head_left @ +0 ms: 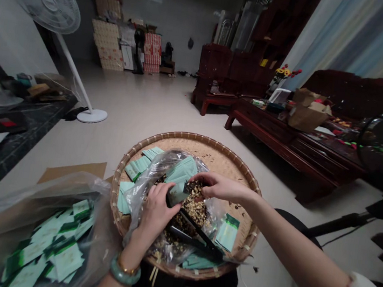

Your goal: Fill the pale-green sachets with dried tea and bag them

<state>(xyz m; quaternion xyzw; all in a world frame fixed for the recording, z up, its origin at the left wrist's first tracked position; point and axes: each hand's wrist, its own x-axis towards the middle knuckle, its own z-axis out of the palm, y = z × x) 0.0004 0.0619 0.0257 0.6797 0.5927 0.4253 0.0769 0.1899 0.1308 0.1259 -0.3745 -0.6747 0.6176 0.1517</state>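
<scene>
A: Gripping with left hand, closest to lens: green sachet, mouth tipped up, held over clear bag of dried bits.
B: Pinching bits in right hand, just beside that mouth. Likely keeps spill inside bag, woven tray beneath.

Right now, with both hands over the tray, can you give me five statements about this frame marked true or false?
1. The left hand holds a green sachet. True.
2. The right hand grips the black tongs. False: the tongs lie loose in the tray, and the right hand's fingertips pinch at the dried bits.
3. The woven tray is square. False: it is round.
4. A clear bag of green packets lies left of the tray. True.
5. The left wrist is bare. False: it wears a green bangle.
</scene>
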